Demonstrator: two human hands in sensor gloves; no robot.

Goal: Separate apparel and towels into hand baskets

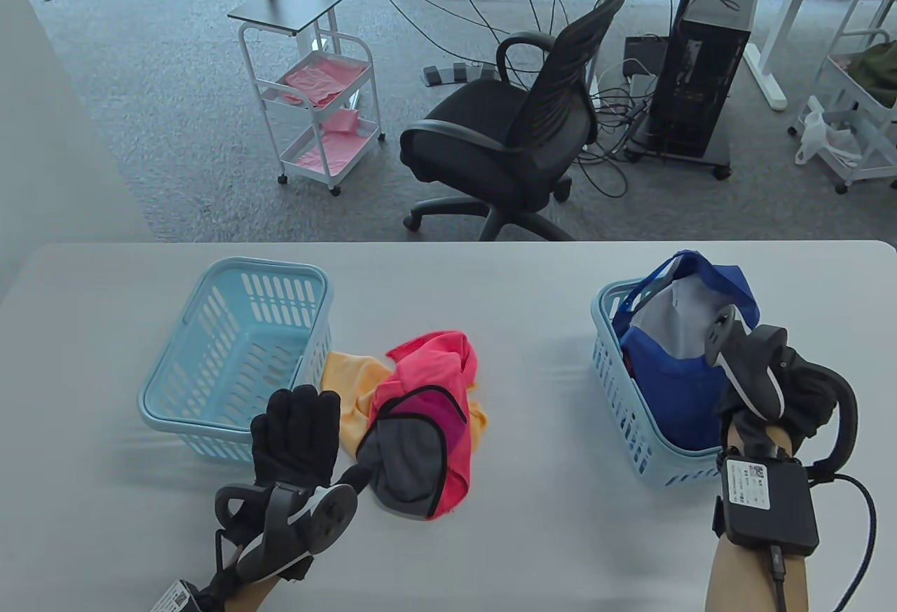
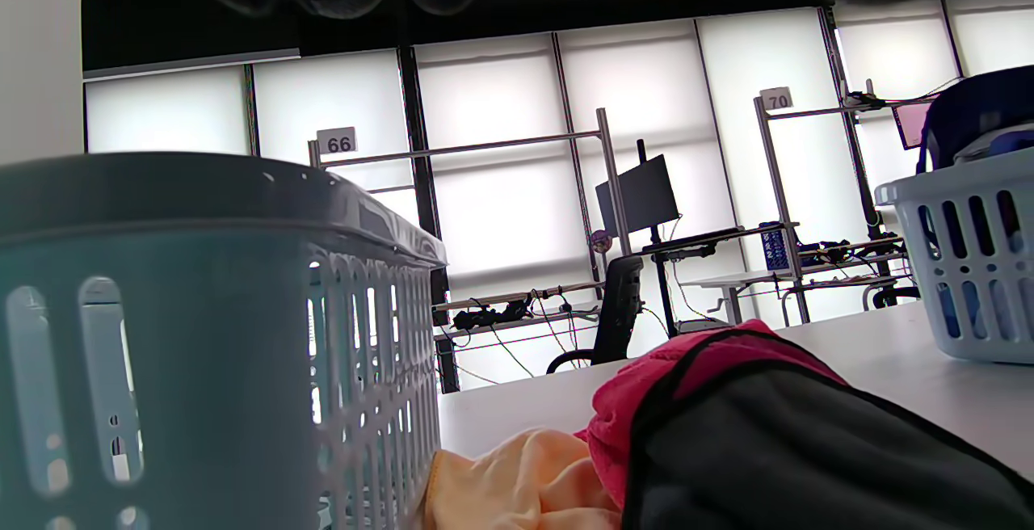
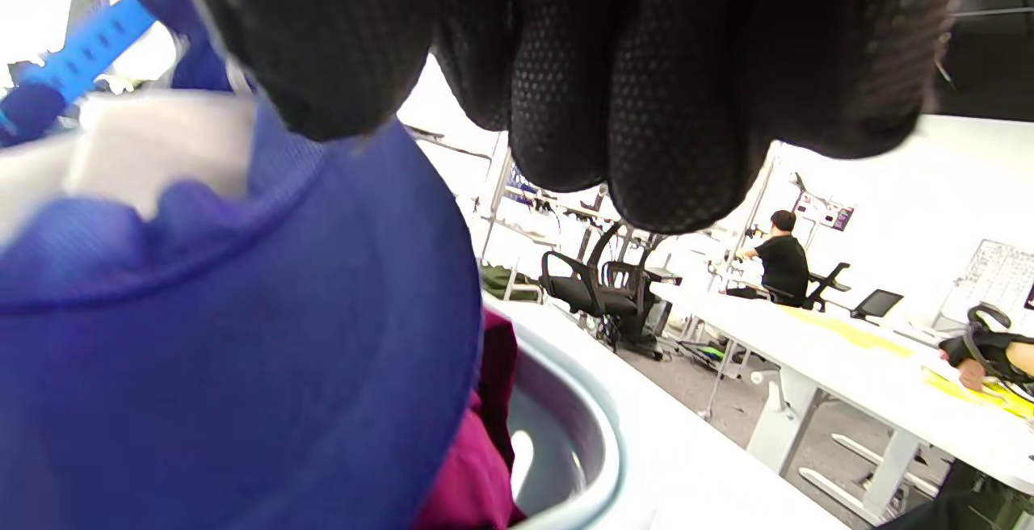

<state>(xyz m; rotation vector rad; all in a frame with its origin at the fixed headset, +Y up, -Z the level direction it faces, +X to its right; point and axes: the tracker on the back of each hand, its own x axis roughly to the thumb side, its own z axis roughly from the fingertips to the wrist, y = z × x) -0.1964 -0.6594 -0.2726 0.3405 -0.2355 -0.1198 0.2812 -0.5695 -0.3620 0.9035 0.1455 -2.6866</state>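
Note:
A pink and grey garment (image 1: 427, 416) lies on a yellow towel (image 1: 354, 381) at the table's middle. My left hand (image 1: 301, 416) is flat with its fingers stretched out, empty, between the empty left basket (image 1: 165, 352) and that pile. My right hand (image 1: 799, 381) hovers at the near right corner of the right basket (image 1: 617, 374), which holds a blue garment (image 1: 673, 374). In the right wrist view its fingers (image 3: 662, 110) are curled together just above the blue garment (image 3: 242, 352); nothing shows in them. The left wrist view shows the left basket (image 2: 202, 336), the towel (image 2: 517, 481) and the garment (image 2: 670, 401) close by.
A dark magenta cloth (image 3: 468, 473) lies under the blue garment inside the right basket's rim (image 3: 582, 449). Beyond the table's far edge stand an office chair (image 1: 511, 135) and a white cart (image 1: 315, 107). The right basket also shows in the left wrist view (image 2: 969, 271).

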